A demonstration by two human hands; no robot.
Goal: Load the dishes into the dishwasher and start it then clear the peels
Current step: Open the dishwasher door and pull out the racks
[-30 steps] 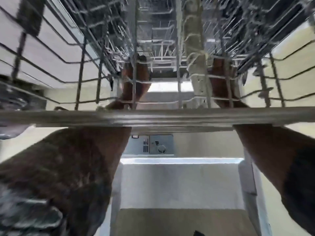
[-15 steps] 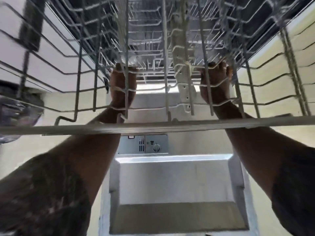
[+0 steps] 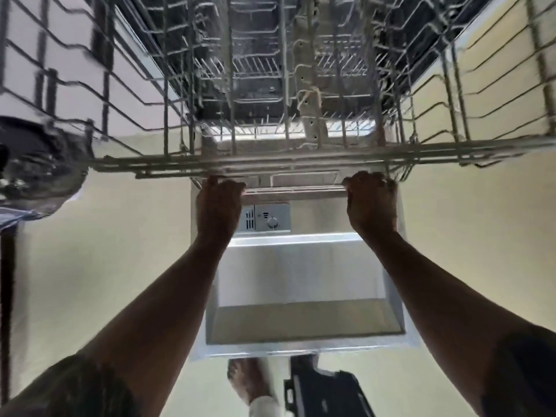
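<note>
Dishwasher's bottom rack (image 3: 294,191) has slid out toward me. My left hand (image 3: 218,206) and right hand (image 3: 371,203) grip its front bar, ready for dishes.

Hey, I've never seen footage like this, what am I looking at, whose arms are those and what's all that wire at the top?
It is one picture, from a wide-angle camera worn on a person's head, looking down, so the two arms are their own. The wire grid near the lens is a pulled-out dishwasher rack; a blurred, shiny round dish shows at the left edge. Below lies the open dishwasher door with its detergent dispenser. The left hand and right hand each close their grip on a rail under that rack, probably a lower rack's front edge.
</note>
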